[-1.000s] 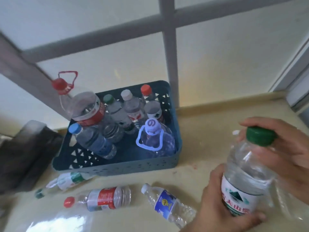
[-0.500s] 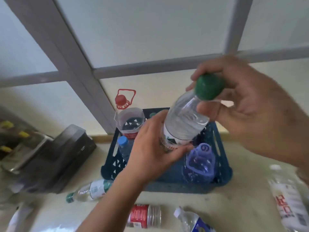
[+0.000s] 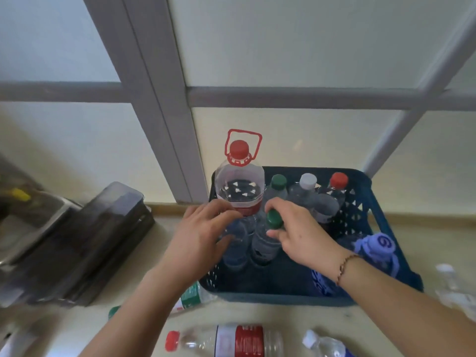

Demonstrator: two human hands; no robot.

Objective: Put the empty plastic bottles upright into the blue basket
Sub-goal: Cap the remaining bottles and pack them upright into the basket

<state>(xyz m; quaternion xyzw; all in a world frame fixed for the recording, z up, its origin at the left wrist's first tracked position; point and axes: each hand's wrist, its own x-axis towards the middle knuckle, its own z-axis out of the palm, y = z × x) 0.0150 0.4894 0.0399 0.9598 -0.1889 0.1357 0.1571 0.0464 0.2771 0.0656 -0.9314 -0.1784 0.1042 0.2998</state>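
I see the green-capped bottle (image 3: 266, 238) standing upright inside the blue basket (image 3: 360, 202), left of centre, with my right hand (image 3: 298, 235) pinching its cap between thumb and fingertips. My left hand (image 3: 203, 235) is loosely curled around the neighbouring clear bottle (image 3: 235, 249) at the basket's left wall (its cap is hidden under my fingers). Behind them stands the big jug with the red cap and handle (image 3: 240, 181), then a row of three upright bottles capped green (image 3: 278, 182), white (image 3: 308, 181) and red (image 3: 339, 180). A purple-lidded bottle (image 3: 376, 249) sits at the basket's near right corner. On the counter (image 3: 283, 315) in front lie a red-labelled bottle (image 3: 231, 341), a green-labelled one (image 3: 192, 300) and a white-capped one (image 3: 327, 346).
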